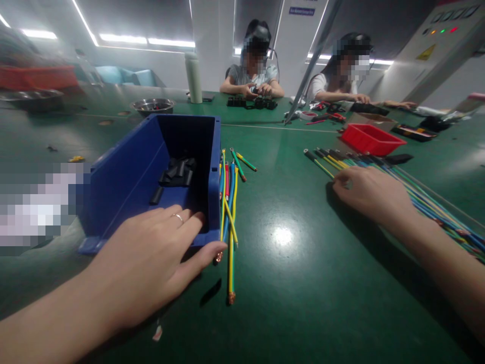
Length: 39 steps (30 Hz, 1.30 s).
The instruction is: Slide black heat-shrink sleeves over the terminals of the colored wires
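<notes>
My left hand [151, 258] rests on the near rim of a blue plastic bin [125, 172], fingers stretched into it, thumb outside beside a small pile of coloured wires [228, 202]. Black sleeve pieces [178, 172] lie on the bin floor, beyond my fingertips. My right hand [369, 192] lies palm down on a long bundle of yellow, green and blue wires [417, 194] at the right, fingers curled over them. Whether it grips a wire is hidden.
A red tray [371, 139] sits behind the wire bundle. Two other people work at the far side of the green table [295, 237]. A white bottle [194, 78] and metal bowl [152, 106] stand at the back.
</notes>
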{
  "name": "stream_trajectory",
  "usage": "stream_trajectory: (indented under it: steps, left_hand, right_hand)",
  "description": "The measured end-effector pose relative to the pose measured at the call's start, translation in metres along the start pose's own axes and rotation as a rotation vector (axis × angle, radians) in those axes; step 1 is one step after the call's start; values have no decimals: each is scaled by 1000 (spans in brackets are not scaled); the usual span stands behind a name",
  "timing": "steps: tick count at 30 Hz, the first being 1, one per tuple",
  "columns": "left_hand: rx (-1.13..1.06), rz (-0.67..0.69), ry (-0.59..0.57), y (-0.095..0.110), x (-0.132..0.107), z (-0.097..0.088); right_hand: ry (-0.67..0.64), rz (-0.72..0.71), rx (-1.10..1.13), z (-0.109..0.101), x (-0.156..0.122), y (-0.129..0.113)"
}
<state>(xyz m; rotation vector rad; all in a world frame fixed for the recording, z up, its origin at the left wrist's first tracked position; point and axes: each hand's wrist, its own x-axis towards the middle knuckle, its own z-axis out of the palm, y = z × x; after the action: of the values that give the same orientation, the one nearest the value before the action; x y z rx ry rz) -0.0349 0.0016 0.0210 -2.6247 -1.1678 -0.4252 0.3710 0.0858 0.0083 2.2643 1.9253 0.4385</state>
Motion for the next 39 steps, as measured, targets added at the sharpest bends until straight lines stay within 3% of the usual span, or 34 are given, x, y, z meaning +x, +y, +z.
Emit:
stream_trajectory:
  steps: [16, 28, 39]
  left_hand:
    - [-14, -19, -21, -2, -3, 2]
    - [57, 50, 37, 1, 3, 2]
    - [3, -45, -37, 0, 0, 3]
  right_hand:
    - [87, -64, -34, 24, 14, 26]
    - [107, -114, -10, 38, 22, 41]
    - [123, -114, -7, 40, 23, 42]
